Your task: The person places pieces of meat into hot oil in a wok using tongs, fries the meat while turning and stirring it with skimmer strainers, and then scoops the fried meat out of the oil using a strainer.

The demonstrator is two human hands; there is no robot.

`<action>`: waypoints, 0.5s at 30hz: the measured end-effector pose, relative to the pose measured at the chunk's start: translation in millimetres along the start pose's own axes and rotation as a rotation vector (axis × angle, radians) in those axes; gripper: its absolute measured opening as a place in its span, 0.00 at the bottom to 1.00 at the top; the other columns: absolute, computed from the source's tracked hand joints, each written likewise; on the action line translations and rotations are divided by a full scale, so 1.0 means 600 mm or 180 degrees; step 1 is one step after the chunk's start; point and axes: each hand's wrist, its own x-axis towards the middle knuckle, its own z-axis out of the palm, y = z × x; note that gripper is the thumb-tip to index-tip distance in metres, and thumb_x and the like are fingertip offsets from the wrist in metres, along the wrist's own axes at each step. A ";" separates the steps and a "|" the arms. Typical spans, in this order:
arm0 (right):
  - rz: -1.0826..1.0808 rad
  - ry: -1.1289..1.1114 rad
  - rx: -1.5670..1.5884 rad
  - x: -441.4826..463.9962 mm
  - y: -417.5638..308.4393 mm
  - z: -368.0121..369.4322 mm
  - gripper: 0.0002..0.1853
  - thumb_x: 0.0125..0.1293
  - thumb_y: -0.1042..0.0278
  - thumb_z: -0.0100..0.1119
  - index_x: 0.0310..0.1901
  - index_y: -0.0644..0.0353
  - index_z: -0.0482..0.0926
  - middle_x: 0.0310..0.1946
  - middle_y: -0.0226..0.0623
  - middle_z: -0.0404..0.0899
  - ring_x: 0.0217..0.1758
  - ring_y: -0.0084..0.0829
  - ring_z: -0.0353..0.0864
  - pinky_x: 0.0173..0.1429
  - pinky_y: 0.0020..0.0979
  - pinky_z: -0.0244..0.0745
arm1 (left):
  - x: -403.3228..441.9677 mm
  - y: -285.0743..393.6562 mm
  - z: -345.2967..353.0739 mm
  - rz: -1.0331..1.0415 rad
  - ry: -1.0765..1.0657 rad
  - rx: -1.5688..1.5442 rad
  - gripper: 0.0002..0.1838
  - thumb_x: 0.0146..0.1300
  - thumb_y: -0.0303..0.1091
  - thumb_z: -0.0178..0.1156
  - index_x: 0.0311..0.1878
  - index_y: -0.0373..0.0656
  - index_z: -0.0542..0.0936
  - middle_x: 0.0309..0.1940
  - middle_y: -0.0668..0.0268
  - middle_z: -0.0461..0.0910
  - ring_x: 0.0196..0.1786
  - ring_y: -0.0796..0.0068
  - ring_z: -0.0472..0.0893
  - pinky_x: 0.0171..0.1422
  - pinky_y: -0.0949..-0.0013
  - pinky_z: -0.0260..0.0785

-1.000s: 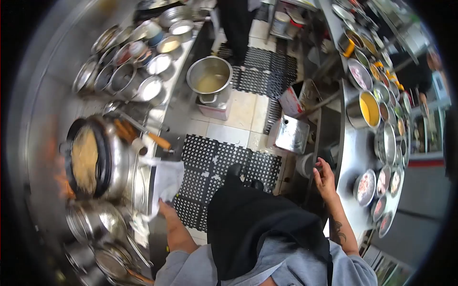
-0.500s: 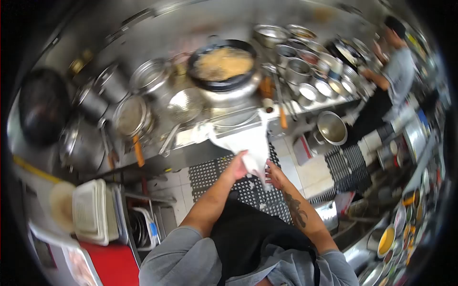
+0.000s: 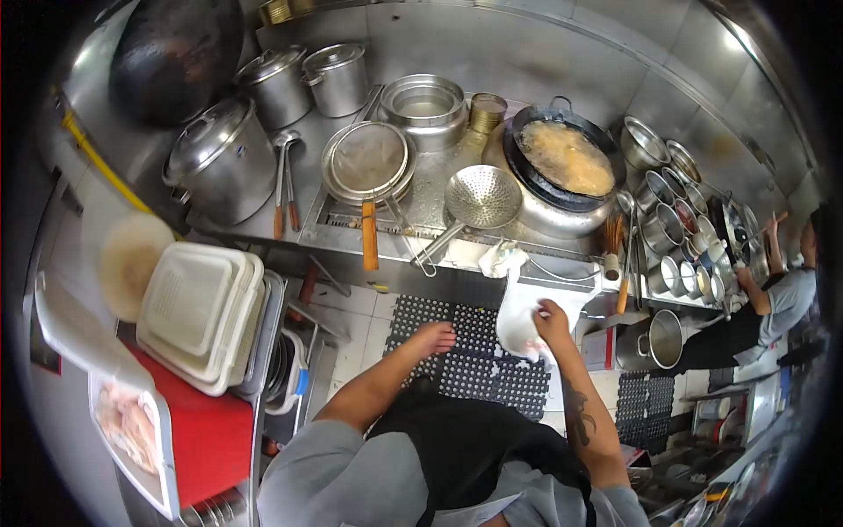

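A white towel hangs from the rail at the stove's front edge, with a few reddish marks near its lower end. My right hand is over the right part of the towel, fingers loosely bent; no grip on the cloth shows. To the left, above the black mat, my left hand is apart from the towel with its fingers loosely curled and nothing in them. A crumpled white cloth sits at the stove edge just above the towel.
A wok of bubbling oil with golden food stands behind the towel. A perforated skimmer and a strainer lie left of it. Lidded tubs and a container of raw meat are at left. A co-worker stands at right.
My hands have moved apart; both were on the towel before. The towel now hangs lower and wider from the rail. My view has turned toward the left.
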 end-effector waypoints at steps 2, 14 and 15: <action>-0.0488 -0.0162 0.0170 0.044 -0.083 0.068 0.17 0.53 0.70 0.60 0.45 0.66 0.74 0.30 0.43 0.79 0.29 0.30 0.80 0.35 0.27 0.74 | -0.030 0.012 -0.098 0.0051 0.0249 -0.0701 0.20 0.62 0.49 0.49 0.44 0.41 0.70 0.43 0.57 0.76 0.44 0.61 0.78 0.47 0.59 0.71; 0.2608 -0.2039 0.2523 0.149 -0.282 0.298 0.13 0.61 0.61 0.55 0.37 0.63 0.72 0.29 0.37 0.76 0.30 0.37 0.79 0.32 0.34 0.77 | -0.230 0.105 -0.237 0.1110 -0.0057 -0.1965 0.19 0.63 0.47 0.48 0.47 0.41 0.70 0.46 0.52 0.74 0.48 0.56 0.76 0.52 0.57 0.69; 0.2608 -0.2366 0.2878 0.155 -0.290 0.304 0.13 0.61 0.60 0.54 0.36 0.62 0.72 0.29 0.37 0.76 0.29 0.36 0.78 0.33 0.34 0.77 | -0.239 0.103 -0.240 0.1114 -0.0060 -0.1964 0.19 0.63 0.47 0.48 0.47 0.41 0.70 0.46 0.52 0.74 0.48 0.56 0.76 0.52 0.57 0.69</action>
